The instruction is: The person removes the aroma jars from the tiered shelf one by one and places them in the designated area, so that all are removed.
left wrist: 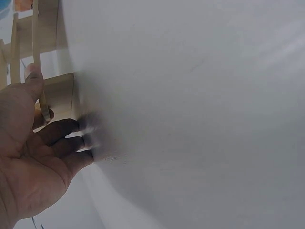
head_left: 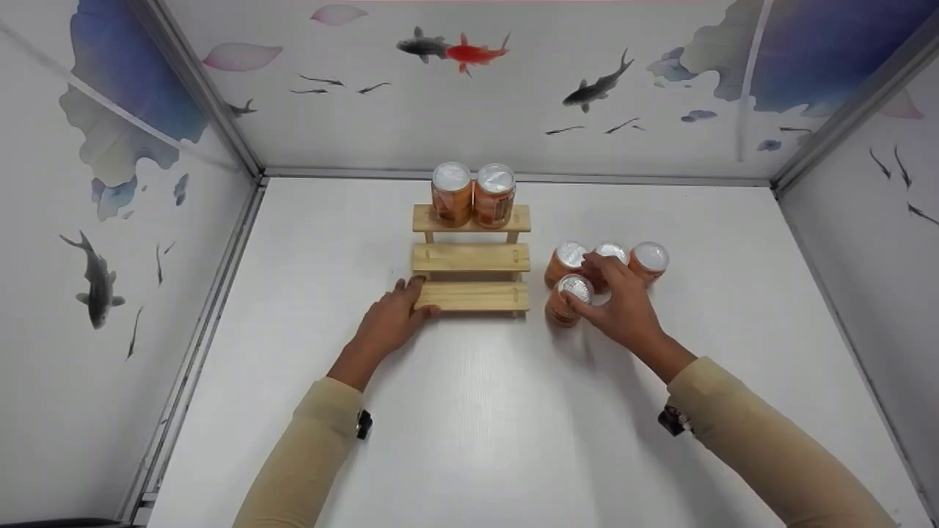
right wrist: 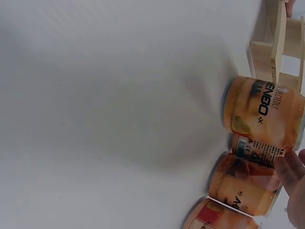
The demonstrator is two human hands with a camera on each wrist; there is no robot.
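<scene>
My left hand (head_left: 387, 323) grips the left end of the bottom step of a three-step wooden rack (head_left: 471, 258). In the left wrist view, its thumb (left wrist: 33, 78) lies against the step's board and the other fingers spread below. My right hand (head_left: 623, 308) reaches over a group of orange-labelled cans with silvery lids. Its thumb is at the lid of the front can (head_left: 563, 312), and its other fingers extend over the middle back can (head_left: 612, 251). The left back can (head_left: 559, 273) and right back can (head_left: 650, 258) stand beside these. All are upright on the table.
Two more orange cans, a left one (head_left: 451, 198) and a right one (head_left: 495, 198), stand side by side on the rack's top step. White panels printed with fish (head_left: 594, 88) enclose the white table (head_left: 469, 440) at the back and both sides.
</scene>
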